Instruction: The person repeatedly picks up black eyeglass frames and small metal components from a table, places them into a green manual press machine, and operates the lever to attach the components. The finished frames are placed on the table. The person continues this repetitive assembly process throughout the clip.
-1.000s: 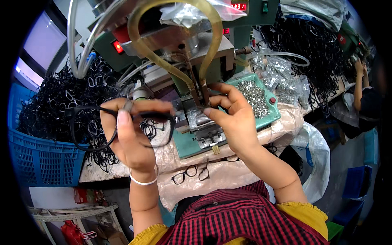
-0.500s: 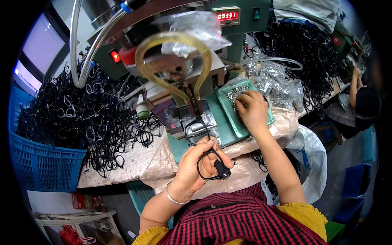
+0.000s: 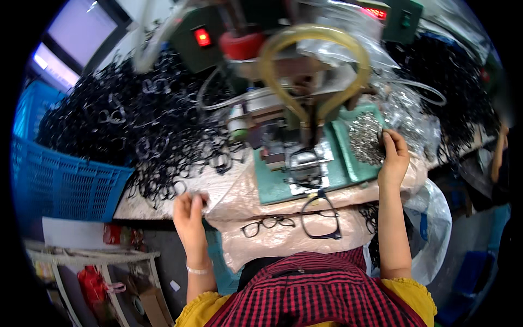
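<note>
Fingers (image 3: 401,144) look curled on left hand (image 3: 189,216) and right hand (image 3: 394,161), can't tell if gripping; pinch metal bits (image 3: 364,136) lightly imo.

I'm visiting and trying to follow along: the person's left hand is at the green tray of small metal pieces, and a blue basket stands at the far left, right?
Not quite: the head view shows the right hand, not the left hand, at the green tray of small metal pieces. The blue basket does stand at the far left.
</note>
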